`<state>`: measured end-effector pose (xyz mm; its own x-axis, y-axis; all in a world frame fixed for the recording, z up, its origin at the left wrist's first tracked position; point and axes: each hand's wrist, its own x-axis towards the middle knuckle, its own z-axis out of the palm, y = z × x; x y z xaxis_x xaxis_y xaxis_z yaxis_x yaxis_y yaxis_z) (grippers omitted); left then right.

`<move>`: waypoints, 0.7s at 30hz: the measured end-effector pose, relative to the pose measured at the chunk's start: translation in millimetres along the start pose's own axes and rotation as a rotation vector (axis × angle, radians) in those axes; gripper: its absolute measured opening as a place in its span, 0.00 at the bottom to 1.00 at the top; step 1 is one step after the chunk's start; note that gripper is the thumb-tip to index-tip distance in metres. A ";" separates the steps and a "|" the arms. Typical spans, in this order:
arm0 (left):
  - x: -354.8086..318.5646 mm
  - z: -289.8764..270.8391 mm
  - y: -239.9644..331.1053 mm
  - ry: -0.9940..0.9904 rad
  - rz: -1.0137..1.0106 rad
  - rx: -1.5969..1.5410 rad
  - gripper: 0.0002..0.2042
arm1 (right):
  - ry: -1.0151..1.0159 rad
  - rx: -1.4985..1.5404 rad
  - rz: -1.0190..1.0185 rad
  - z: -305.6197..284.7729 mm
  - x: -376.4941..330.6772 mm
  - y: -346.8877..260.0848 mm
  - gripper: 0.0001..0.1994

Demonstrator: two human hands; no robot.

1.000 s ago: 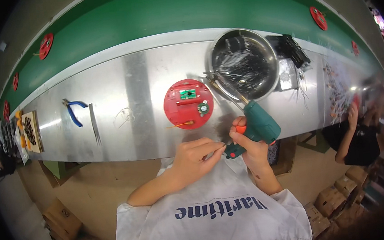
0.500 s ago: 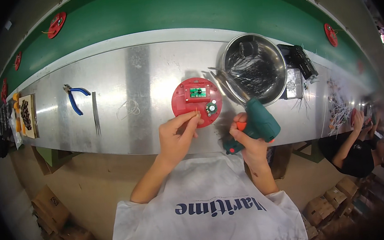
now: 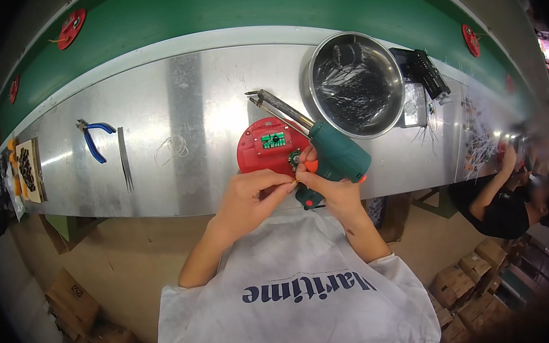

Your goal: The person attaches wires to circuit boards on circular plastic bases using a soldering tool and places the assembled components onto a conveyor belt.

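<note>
My left hand [image 3: 244, 198] is closed in a pinch on a thin yellowish wire [image 3: 297, 181] in front of a round red plastic base [image 3: 247, 153]. The base carries a rectangular green circuit board [image 3: 274, 140] and a small round component [image 3: 295, 158], partly covered by fingers. Closed round a green soldering gun [image 3: 343, 154] with an orange trigger, my right hand [image 3: 337, 195] has its thumb and fingertip at the same wire, meeting my left fingertips. The gun's long metal tip [image 3: 282, 109] points up and left over the base's far edge.
A steel bowl [image 3: 315, 96] of black wire-like pieces stands right of the gun. On the left lie blue-handled cutters [image 3: 92, 145], dark thin strips [image 3: 124, 160] and a coil of thin wire [image 3: 172, 149]. Red discs lie on the green belt [image 3: 221, 9]. A co-worker [image 3: 496, 207] is at the right.
My right hand has brought the soldering gun left and closer, so its tip now passes over the red base. Its fingertips now meet my left hand's at the wire. The view has shifted slightly.
</note>
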<state>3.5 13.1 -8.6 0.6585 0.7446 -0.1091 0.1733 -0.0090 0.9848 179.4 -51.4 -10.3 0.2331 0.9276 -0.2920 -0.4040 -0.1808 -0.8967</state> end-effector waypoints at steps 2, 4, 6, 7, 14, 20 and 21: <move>-1.4 0.7 0.1 0.030 -0.052 -0.056 0.05 | 0.011 -0.012 -0.017 0.0 0.3 2.8 0.16; -1.1 3.1 -0.6 0.067 -0.056 -0.076 0.05 | 0.028 -0.025 -0.037 0.7 0.6 2.4 0.16; -0.8 2.5 0.2 0.100 -0.060 -0.096 0.05 | 0.014 0.026 -0.010 1.9 -1.4 -1.7 0.16; 0.0 0.5 2.1 0.052 -0.058 -0.044 0.04 | 0.016 0.027 -0.008 2.1 -1.4 -1.0 0.16; -1.8 2.3 -8.1 0.061 -0.075 -0.147 0.04 | 0.005 -0.040 -0.021 -1.3 3.5 7.1 0.16; -4.4 -5.0 -3.8 0.014 -0.388 -0.548 0.06 | -0.060 0.051 0.005 -5.8 -3.6 7.5 0.16; -4.7 -4.4 -5.0 0.016 -0.389 -0.549 0.06 | -0.118 0.087 0.018 -7.3 -3.9 6.7 0.16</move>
<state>-3.7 12.6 -12.5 0.6116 0.6349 -0.4721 -0.0044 0.5994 0.8004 182.3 -58.6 -17.5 0.1217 0.9573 -0.2623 -0.4832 -0.1737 -0.8581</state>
